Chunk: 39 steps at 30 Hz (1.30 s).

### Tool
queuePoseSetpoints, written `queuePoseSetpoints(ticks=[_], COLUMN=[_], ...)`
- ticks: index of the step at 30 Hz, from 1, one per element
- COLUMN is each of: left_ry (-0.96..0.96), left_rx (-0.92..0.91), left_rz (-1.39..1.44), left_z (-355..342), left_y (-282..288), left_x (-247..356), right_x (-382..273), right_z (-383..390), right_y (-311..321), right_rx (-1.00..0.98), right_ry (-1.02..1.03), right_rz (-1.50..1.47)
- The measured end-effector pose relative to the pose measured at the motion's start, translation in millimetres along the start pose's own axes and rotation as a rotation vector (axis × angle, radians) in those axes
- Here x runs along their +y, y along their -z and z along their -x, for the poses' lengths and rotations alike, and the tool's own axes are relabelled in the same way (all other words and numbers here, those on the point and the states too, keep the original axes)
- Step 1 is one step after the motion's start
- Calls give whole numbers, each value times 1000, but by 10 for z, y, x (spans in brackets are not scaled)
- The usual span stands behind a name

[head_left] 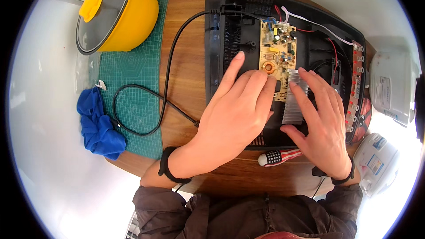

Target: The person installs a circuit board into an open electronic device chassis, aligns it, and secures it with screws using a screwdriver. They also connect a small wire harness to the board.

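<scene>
A tan circuit board (278, 40) with a copper coil and a finned silver heat sink (290, 110) lies inside an open black appliance housing (312, 31). My left hand (234, 119) lies over the board's lower left, index finger stretched upward and other fingers bent onto it; what they grip is partly hidden. My right hand (321, 124) holds the heat sink, fingertips on its top and right, thumb near its lower end. Red and white wires (316, 22) run across the housing to a strip (356, 84) along its right side.
A yellow pot (133, 22) with lid stands on a green cutting mat (128, 71) at left, near a blue cloth (99, 128). A black power cable (170, 57) loops across the wooden table (186, 44). A striped handle (279, 157) lies below the housing; pale plastic containers (389, 84) sit at right.
</scene>
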State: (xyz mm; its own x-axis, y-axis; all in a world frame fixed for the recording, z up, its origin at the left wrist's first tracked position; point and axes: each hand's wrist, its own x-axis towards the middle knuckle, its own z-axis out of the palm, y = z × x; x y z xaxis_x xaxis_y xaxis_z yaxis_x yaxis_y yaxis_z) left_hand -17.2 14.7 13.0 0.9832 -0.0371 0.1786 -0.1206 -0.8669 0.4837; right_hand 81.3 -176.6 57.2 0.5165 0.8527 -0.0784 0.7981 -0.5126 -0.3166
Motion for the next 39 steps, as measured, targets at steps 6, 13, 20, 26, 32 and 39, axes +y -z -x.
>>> queuePoseSetpoints(ticks=[6,13,20,26,32,39], left_ry=[1,18,15,15,12,43], left_rx=[32,31,23,20,30,19], left_rz=[68,98,102,73,82,162], left_z=[14,17,-2,-7,-4,17], left_y=[-36,-45,-5,-16,-21,130], left_x=[-17,-17,0,7,12,-13], right_x=[-38,-63,-17,7,6,-38], right_z=[-41,-72,-55,-47,-39,-48], right_y=[-19,-68,-99,-137,-132,-126], right_rx=[-16,8,37,54,33,18], right_ry=[-8,5,43,54,42,42], right_rz=[36,39,49,25,25,86])
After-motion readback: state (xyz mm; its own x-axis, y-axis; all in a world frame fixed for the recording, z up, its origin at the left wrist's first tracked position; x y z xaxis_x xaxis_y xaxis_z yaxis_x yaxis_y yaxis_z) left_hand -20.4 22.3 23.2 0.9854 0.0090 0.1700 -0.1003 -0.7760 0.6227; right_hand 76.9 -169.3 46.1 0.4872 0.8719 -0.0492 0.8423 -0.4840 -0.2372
